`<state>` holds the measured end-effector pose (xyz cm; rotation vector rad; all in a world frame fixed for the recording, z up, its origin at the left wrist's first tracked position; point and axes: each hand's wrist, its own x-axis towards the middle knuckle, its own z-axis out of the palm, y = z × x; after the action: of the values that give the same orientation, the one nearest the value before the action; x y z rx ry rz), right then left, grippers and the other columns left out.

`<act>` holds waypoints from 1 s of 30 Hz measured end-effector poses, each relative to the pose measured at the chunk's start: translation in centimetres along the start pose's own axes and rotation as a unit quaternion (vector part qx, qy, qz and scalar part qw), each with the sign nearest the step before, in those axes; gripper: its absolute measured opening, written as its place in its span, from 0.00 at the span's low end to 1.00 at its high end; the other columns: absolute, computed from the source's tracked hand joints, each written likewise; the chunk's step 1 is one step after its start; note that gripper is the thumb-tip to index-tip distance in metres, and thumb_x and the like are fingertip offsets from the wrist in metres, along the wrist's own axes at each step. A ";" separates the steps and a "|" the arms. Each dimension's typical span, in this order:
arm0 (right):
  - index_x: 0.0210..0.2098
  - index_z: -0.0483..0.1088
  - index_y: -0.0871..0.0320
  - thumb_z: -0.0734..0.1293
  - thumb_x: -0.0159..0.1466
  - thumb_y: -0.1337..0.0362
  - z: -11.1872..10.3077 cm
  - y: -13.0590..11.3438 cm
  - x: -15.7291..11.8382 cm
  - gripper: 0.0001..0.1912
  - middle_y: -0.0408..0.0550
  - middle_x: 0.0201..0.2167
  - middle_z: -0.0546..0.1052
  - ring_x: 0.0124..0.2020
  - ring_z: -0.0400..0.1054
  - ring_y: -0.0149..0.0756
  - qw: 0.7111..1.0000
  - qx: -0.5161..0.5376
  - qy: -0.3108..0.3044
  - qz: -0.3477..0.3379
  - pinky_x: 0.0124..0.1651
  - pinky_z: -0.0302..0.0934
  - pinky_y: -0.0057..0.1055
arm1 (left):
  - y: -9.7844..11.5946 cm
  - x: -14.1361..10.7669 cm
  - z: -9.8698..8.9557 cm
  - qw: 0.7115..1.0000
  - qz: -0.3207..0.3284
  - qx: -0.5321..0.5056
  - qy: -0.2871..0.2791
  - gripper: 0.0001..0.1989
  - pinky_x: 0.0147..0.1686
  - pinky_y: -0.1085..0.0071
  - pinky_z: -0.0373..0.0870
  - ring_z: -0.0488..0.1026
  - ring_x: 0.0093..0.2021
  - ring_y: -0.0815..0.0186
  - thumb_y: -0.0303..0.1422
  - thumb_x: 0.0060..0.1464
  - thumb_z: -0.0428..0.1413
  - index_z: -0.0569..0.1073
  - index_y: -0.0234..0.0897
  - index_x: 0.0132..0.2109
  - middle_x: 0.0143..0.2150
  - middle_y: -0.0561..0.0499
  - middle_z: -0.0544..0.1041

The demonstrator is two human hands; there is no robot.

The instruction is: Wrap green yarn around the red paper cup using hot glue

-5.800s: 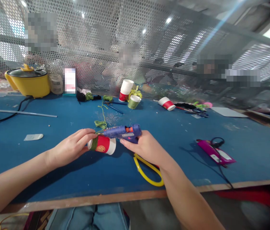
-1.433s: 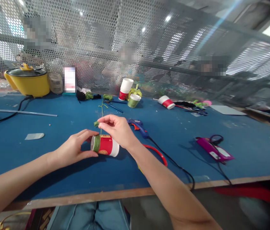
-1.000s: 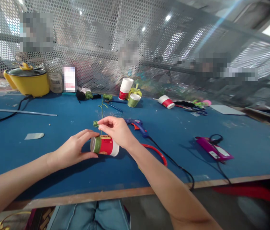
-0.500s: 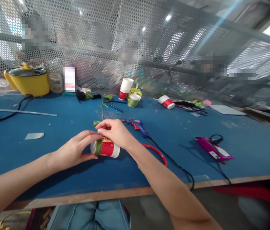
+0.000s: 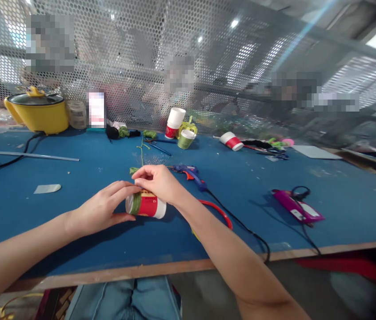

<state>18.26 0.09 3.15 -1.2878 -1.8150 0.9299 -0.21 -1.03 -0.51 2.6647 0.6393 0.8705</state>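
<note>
Hands hold a cup, seemingly wrapped in green yarn

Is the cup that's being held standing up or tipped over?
Tipped over: the left hand holds the cup sideways, with its green-wrapped end left and its white end right.

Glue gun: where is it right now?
In the head view, the glue gun lies on the blue table, just beyond and to the right of the right hand.

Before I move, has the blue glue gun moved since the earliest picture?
Yes. The glue gun has left the right hand and lies on the blue table, shifted rightward against the stack of white-and-red paper cups.
</note>
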 end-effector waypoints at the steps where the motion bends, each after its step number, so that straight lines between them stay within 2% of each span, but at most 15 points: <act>1: 0.27 0.72 0.60 0.66 0.52 0.73 0.0 0.1 0.0 0.04 0.42 0.22 0.74 0.25 0.68 0.28 1.000 -0.002 0.003 -0.002 0.31 0.63 0.26 | 0.0 0.0 0.0 1.000 -0.005 -0.002 0.000 0.23 0.48 0.63 0.69 0.69 0.49 0.59 0.36 0.55 0.54 0.59 0.39 0.56 0.50 0.43 0.68; 8: 0.29 0.73 0.60 0.65 0.53 0.72 0.2 0.5 0.2 0.06 0.45 0.25 0.76 0.27 0.70 0.31 0.998 -0.045 0.032 -0.004 0.33 0.64 0.29 | 0.7 0.1 0.0 0.998 -0.057 -0.040 -0.007 0.24 0.44 0.65 0.71 0.71 0.45 0.61 0.33 0.54 0.54 0.57 0.39 0.57 0.52 0.43 0.66; 11: 0.28 0.73 0.59 0.64 0.53 0.72 0.3 0.4 0.1 0.06 0.45 0.25 0.76 0.28 0.71 0.32 0.997 -0.064 0.043 -0.008 0.34 0.64 0.30 | 1.1 0.3 0.0 0.995 -0.074 -0.060 0.008 0.25 0.41 0.66 0.72 0.71 0.42 0.62 0.34 0.51 0.55 0.59 0.39 0.56 0.51 0.43 0.66; 16: 0.28 0.72 0.58 0.65 0.53 0.73 0.5 0.1 -0.1 0.06 0.44 0.25 0.76 0.27 0.70 0.32 0.995 -0.084 0.062 -0.011 0.34 0.64 0.30 | 1.8 0.7 0.3 0.990 -0.106 -0.082 0.046 0.20 0.37 0.67 0.74 0.72 0.36 0.66 0.30 0.50 0.53 0.63 0.37 0.51 0.47 0.45 0.67; 30: 0.28 0.72 0.59 0.64 0.53 0.73 0.7 -0.1 -0.3 0.06 0.46 0.26 0.77 0.28 0.71 0.33 0.993 -0.093 0.068 -0.007 0.36 0.65 0.32 | 2.0 0.7 0.6 0.986 -0.133 -0.090 0.051 0.18 0.36 0.68 0.75 0.72 0.34 0.67 0.25 0.46 0.51 0.65 0.36 0.47 0.43 0.46 0.67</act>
<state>17.68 -0.29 2.92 -1.4138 -1.8352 0.6600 1.27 -2.50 0.11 2.3204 0.8716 0.9420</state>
